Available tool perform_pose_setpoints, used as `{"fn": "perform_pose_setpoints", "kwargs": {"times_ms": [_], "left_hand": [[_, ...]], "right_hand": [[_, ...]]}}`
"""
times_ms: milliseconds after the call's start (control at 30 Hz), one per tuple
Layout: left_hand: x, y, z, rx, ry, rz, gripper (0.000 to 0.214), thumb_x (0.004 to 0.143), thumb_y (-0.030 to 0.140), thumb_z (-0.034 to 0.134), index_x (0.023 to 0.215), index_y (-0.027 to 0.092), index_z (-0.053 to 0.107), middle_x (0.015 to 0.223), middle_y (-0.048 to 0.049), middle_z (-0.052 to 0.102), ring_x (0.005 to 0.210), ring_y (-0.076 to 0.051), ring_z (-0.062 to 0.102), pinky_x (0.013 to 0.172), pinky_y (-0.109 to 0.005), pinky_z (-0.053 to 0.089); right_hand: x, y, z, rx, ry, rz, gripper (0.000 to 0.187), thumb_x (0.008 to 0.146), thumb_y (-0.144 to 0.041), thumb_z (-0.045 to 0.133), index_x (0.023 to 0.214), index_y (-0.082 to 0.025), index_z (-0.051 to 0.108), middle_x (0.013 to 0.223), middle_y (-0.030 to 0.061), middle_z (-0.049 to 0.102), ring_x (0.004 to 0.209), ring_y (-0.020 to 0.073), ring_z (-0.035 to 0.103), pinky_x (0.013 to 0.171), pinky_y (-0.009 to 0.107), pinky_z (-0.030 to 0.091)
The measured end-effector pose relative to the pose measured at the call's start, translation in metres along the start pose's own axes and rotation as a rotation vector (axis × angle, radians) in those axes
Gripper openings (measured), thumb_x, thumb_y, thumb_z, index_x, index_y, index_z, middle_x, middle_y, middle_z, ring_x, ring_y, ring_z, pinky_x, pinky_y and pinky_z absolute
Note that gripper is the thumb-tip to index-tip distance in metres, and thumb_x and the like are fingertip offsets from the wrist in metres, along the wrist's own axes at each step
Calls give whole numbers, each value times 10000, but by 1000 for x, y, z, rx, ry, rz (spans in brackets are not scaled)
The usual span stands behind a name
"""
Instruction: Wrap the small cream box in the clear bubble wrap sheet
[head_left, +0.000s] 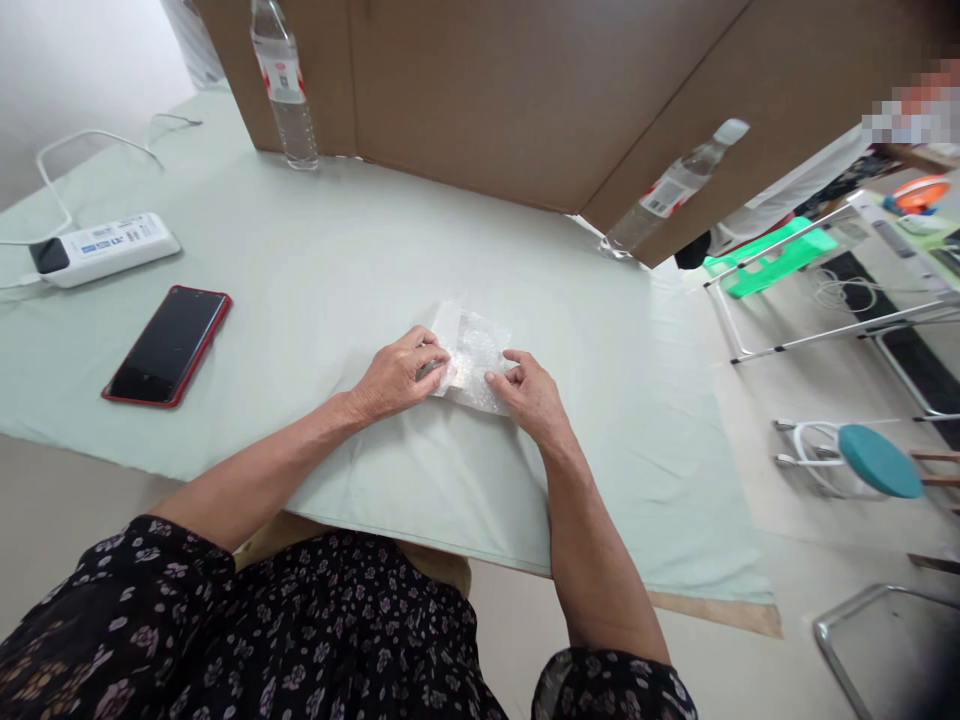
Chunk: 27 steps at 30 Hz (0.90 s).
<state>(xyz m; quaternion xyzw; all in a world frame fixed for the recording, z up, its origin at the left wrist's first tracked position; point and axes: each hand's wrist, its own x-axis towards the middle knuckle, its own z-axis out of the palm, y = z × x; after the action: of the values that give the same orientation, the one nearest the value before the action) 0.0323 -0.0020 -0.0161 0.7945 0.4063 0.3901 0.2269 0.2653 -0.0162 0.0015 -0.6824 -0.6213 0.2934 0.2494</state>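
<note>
A small clear bubble-wrap bag point(474, 352) lies on the pale green cloth of the table point(337, 260), near its front edge. My left hand point(397, 375) has its fingers curled and pinches the bag's left end, where a small grey thing shows inside. On the right, my right hand point(529, 390) pinches the bag's near right edge with thumb and fingers. Both forearms reach in from below, over a dark flowered dress.
A red-cased phone point(169, 345) lies face up at the left, a white power strip point(105, 248) with cables behind it. Two clear water bottles point(285, 85) point(667, 195) stand against brown cardboard panels point(525, 90). A teal stool point(874, 458) and metal frames stand at the right.
</note>
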Motion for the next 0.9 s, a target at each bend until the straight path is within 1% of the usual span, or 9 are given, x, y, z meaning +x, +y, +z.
{"fn": "perform_pose_setpoints", "kwargs": {"times_ms": [167, 300, 367, 467, 533, 600, 733, 800, 900], "left_hand": [[0, 0, -1, -1, -8, -24, 168, 893, 221, 570, 950, 174, 720, 1033, -68, 638, 670, -87, 556, 642, -226, 494], [0, 1, -1, 2, -16, -28, 164, 882, 212, 578, 956, 179, 720, 1039, -65, 639, 658, -85, 549, 636, -226, 489], [0, 1, -1, 6, -15, -26, 165, 883, 213, 576, 953, 178, 721, 1040, -67, 636, 654, -85, 541, 631, -229, 485], [0, 1, -1, 6, -13, -20, 175, 891, 219, 569, 953, 169, 724, 1035, -71, 630, 660, -87, 533, 626, -229, 477], [0, 1, -2, 4, -17, -18, 186, 891, 220, 567, 965, 164, 728, 1034, -73, 630, 671, -90, 540, 626, -228, 475], [1, 1, -3, -2, -38, -15, 193, 883, 215, 572, 978, 167, 734, 1034, -71, 634, 696, -98, 558, 630, -226, 476], [3, 1, -2, -28, -70, -19, 195, 867, 212, 586, 981, 174, 740, 1025, -68, 642, 728, -109, 578, 635, -225, 483], [3, 1, -1, -32, -67, -18, 199, 868, 220, 590, 987, 169, 742, 1020, -72, 642, 740, -116, 586, 637, -227, 487], [2, 1, 0, -28, -60, -5, 209, 876, 225, 585, 989, 150, 744, 1019, -84, 641, 748, -122, 594, 643, -234, 495]], "right_hand": [[0, 1, 5, 236, 48, -38, 652, 752, -437, 654, 1327, -162, 519, 766, -35, 596, 644, 144, 525, 656, 314, 464], [0, 1, 9, 371, 92, -43, 678, 735, -431, 681, 1340, -188, 495, 818, -35, 593, 631, 125, 513, 625, 298, 464], [0, 1, 11, 404, 70, -16, 682, 718, -430, 699, 1330, -202, 501, 806, -40, 581, 620, 126, 507, 607, 298, 456], [-2, -2, 12, 450, -15, 16, 657, 708, -450, 704, 1290, -203, 525, 732, -53, 541, 625, 145, 510, 609, 308, 442], [-4, -5, 12, 509, -55, 6, 644, 717, -467, 706, 1280, -209, 528, 712, -57, 522, 632, 150, 510, 620, 312, 436], [-6, -10, 13, 564, -61, -26, 646, 730, -490, 717, 1286, -226, 522, 715, -59, 506, 624, 145, 495, 614, 307, 426], [-9, -21, 20, 611, -47, -101, 627, 756, -501, 729, 1286, -238, 517, 698, -68, 478, 598, 131, 465, 588, 291, 398], [-9, -25, 23, 614, -47, -126, 614, 767, -488, 719, 1286, -228, 519, 693, -70, 480, 594, 128, 473, 588, 291, 409], [-8, -26, 20, 503, -9, -161, 601, 787, -477, 678, 1304, -211, 528, 718, -55, 524, 610, 135, 504, 618, 306, 455]]}}
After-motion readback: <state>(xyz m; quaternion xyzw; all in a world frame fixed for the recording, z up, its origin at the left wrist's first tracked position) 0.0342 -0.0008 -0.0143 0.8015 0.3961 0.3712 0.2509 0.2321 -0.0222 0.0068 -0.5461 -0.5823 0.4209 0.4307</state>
